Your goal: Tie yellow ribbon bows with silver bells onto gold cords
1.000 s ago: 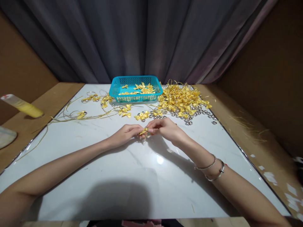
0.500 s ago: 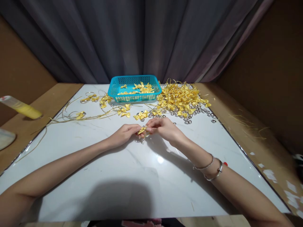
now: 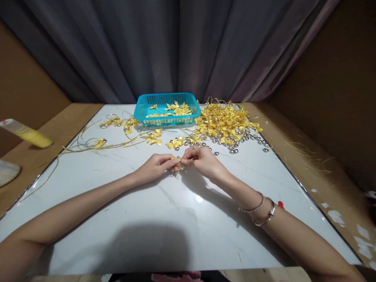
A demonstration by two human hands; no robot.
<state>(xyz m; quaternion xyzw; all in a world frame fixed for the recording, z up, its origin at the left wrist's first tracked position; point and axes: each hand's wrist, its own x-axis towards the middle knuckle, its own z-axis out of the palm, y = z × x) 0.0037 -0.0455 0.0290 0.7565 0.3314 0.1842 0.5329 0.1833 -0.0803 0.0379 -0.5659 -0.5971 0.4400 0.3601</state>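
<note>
Just above the middle of the white tabletop (image 3: pixel 141 211), my left hand (image 3: pixel 161 164) pinches a small yellow ribbon bow (image 3: pixel 177 159) between thumb and fingers. My right hand (image 3: pixel 202 159) comes from the other side, its thumb and forefinger closed on the bow's right side. The fingers cover much of the bow, and a bit of gold cord shows beneath it. Behind the hands, several loose yellow bows (image 3: pixel 175 143) lie near scattered silver teardrop-shaped pieces (image 3: pixel 233 150).
A turquoise basket (image 3: pixel 167 123) holding yellow bows stands at the back. Right of it is a heap of bows with gold cord (image 3: pixel 225 117). Long gold cords (image 3: pixel 117 145) run along the left. A clear tube with yellow contents (image 3: pixel 32 137) lies at far left; paper scraps (image 3: pixel 335 216) lie right.
The bow has turned slightly and is more covered by my fingertips. Both hands stay in nearly the same place, still pinching it.
</note>
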